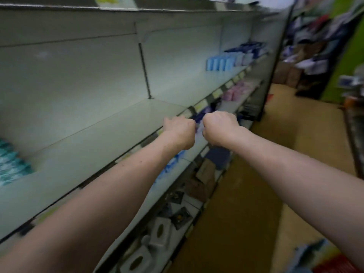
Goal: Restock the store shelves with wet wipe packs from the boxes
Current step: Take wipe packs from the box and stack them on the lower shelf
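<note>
Left hand point(178, 131) and right hand point(220, 128) are side by side at the shelf point(98, 138) front edge. Fingers curled under, so can't tell if they hold anything. Teal wipe packs point(11, 164) sit far left on the same shelf.

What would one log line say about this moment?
left hand: curled | right hand: curled | grasp: unclear | shelf: holds teal packs

The grey-white shelf point(118, 125) is mostly bare. Teal wet wipe packs point(11, 164) are stacked at its near left end. Light blue packs point(218, 64) stand upright in a row at the far end, with dark blue packs point(250, 50) just beyond. Blurred pink packs point(234, 92) sit on the level below.
</note>
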Tool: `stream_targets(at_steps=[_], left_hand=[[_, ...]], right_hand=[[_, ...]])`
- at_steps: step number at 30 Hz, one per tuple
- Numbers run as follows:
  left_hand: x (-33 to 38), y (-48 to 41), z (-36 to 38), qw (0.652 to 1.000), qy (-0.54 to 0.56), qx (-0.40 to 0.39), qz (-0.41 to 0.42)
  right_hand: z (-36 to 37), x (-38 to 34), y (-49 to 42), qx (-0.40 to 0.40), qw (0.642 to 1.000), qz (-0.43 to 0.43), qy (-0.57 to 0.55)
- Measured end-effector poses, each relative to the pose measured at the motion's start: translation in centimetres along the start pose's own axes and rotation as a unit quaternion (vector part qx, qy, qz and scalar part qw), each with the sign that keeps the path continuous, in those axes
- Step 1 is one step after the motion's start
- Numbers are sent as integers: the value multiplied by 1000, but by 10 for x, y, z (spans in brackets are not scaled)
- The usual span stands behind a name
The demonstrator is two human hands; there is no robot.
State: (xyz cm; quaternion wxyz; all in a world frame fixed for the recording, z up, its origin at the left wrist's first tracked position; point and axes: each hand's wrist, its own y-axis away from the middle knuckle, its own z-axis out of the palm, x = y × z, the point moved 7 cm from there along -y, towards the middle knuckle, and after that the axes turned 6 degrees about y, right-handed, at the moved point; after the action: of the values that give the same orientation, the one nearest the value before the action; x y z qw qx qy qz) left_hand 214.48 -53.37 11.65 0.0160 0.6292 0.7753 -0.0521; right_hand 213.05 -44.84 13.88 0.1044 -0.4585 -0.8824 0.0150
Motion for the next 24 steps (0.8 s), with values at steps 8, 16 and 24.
stream_targets(at_steps=[8, 16, 24], left_hand=[[206, -10, 0, 989, 18, -14, 147], [437, 12, 26, 956, 32, -57, 285], [586, 33, 72, 910, 37, -129, 391]], right_hand=[[42, 177, 94, -49, 987, 154, -4], [95, 347, 221, -121, 949, 292, -4], [160, 459, 315, -190, 899, 389, -66]])
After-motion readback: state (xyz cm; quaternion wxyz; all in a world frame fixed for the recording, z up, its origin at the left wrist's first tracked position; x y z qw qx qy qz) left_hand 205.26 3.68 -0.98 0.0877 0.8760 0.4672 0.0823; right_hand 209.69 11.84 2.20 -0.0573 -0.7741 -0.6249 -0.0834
